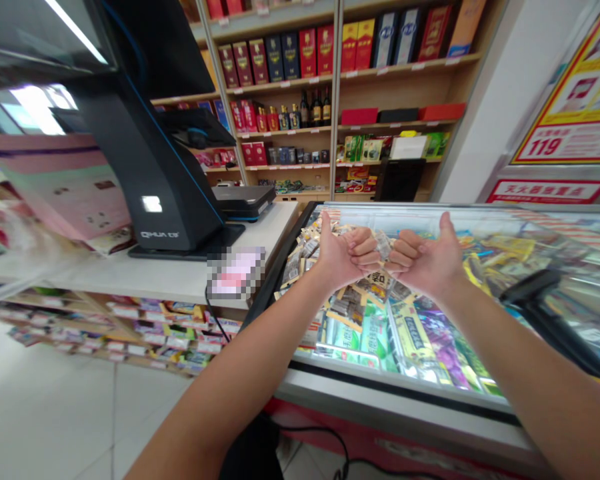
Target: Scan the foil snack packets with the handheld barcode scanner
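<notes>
Both my arms reach out over a glass-topped chest freezer [410, 393] full of packaged ice creams [380, 327]. My left hand [345, 253] and my right hand [425, 260] are held side by side, palms up, fingers curled in and thumbs pointing up. A small clear wrapper or packet [383, 245] is pinched between the curled fingers of the two hands, where they meet. I cannot make out what the packet is.
A black point-of-sale terminal [150, 173] and a small black device [245, 200] stand on the white counter [130, 273] to the left. Shelves of boxed goods and bottles [300, 87] line the back wall. A black handheld scanner [535, 293] rests on the freezer at right.
</notes>
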`<state>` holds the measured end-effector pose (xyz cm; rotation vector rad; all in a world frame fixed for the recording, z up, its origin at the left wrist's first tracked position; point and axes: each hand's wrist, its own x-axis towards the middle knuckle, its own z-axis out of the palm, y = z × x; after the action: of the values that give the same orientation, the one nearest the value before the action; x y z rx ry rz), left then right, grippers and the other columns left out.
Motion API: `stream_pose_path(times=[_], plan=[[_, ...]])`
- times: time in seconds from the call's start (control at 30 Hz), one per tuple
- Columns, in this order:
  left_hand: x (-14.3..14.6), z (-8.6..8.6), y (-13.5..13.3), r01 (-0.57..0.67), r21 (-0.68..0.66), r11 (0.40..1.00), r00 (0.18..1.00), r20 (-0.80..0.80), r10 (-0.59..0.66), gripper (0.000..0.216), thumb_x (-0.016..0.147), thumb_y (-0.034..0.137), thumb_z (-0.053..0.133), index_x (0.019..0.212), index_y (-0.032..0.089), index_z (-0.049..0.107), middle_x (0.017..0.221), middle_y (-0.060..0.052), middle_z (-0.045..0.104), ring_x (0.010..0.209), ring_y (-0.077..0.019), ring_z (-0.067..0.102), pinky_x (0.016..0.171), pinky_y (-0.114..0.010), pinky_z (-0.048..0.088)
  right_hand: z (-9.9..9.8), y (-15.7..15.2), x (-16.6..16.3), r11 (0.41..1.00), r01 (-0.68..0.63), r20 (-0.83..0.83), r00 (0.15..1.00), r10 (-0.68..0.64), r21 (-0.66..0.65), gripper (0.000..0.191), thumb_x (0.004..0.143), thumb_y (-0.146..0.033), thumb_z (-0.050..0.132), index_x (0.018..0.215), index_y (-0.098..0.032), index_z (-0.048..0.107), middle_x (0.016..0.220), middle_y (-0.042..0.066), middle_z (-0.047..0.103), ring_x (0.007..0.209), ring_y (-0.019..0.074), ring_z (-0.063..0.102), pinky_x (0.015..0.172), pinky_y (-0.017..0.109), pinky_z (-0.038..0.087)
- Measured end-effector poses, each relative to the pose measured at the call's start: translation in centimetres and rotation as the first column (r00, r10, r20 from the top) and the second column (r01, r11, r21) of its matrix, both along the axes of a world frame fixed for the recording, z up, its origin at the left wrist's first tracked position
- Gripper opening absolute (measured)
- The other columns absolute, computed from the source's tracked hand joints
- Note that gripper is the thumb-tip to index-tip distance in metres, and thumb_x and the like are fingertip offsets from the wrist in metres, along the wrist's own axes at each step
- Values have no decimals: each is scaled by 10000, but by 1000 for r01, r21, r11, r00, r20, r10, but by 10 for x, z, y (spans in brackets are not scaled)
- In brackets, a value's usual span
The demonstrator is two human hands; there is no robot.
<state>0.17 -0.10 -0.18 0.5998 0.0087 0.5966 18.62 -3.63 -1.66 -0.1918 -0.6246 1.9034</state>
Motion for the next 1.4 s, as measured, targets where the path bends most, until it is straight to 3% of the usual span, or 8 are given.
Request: stream_pose_path(times=[0.6, 1.4], plan=[[1, 1, -2, -15, -60, 998, 999, -41, 13, 742, 761, 953, 272, 568, 237, 243, 435, 35, 312, 364, -106, 283, 397, -250, 219, 0, -1, -2, 1000, 4, 11, 1000, -3, -5, 712, 813, -918, 296, 610, -257, 126, 491, -55, 210, 439, 121, 169, 418, 315, 266], [3, 3, -4, 9, -24, 1000, 999, -40, -10, 749, 775, 946, 224, 558, 230, 257, 434, 30, 312, 369, -105, 286, 403, -247, 222, -1, -1, -1, 1000, -3, 45, 999, 3, 10, 713, 813, -912, 327, 602, -255, 146, 478, -52, 238, 436, 121, 190, 427, 314, 284]])
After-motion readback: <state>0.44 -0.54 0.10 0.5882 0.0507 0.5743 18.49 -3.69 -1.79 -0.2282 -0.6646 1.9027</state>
